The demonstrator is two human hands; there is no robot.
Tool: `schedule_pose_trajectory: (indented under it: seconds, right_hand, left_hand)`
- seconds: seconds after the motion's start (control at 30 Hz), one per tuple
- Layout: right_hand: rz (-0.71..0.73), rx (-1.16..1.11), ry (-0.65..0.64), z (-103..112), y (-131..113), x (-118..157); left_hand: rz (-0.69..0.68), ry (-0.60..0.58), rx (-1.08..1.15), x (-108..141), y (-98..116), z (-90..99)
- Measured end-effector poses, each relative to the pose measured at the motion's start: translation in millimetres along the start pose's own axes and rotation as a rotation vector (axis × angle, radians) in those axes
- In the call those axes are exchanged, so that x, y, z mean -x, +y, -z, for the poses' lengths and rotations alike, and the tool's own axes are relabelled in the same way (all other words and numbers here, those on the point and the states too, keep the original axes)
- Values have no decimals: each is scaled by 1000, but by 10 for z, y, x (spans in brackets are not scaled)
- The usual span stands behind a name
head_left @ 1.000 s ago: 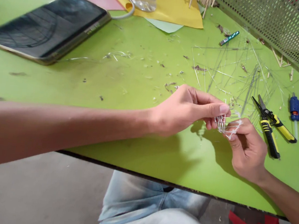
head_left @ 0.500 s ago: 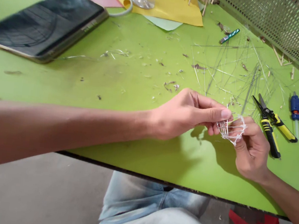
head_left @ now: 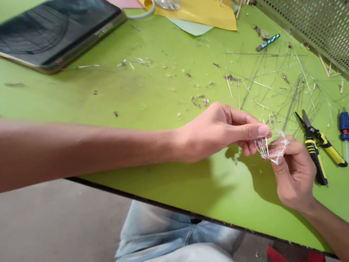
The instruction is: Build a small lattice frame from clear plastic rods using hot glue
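Head view: the left hand (head_left: 217, 131) and right hand (head_left: 295, 174) pinch a small white stick lattice (head_left: 271, 148) between their fingertips, held above the green table (head_left: 102, 97) near the snips (head_left: 312, 149), a delicate hold calling for steady fingers.

Nothing here can be read for certain: no word, brand or number comes clear. The closest thing to lettering is a short, pale row of marks on the metal edge of the tablet (head_left: 104, 31), blurred past reading. The small green-and-silver tool (head_left: 268, 42) has a speckled pattern along its body, though it is too small to tell whether that is print. The yellow-and-black snips (head_left: 317, 150) and the blue glue gun (head_left: 348, 132) show no legible marking either.
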State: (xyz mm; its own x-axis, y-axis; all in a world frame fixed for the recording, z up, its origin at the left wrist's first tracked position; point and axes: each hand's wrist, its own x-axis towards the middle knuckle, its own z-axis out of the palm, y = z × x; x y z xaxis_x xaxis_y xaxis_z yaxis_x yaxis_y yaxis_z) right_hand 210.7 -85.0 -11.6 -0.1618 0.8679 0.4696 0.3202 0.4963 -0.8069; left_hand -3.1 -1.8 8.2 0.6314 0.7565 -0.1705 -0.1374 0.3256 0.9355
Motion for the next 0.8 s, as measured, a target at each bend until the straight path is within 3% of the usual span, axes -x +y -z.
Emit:
schedule_pose_trajectory:
  seconds: [0.2, 0.5, 0.8]
  right_hand:
    - [-33, 43, 28, 0, -46, -17]
    - [-149, 58, 112, -41, -45, 0]
    - [-117, 91, 154, -46, -25, -7]
  left_hand:
    - [1, 136, 53, -19, -28, -16]
    - [-61, 132, 142, -30, -42, -31]
    - [-61, 124, 123, -13, -61, -1]
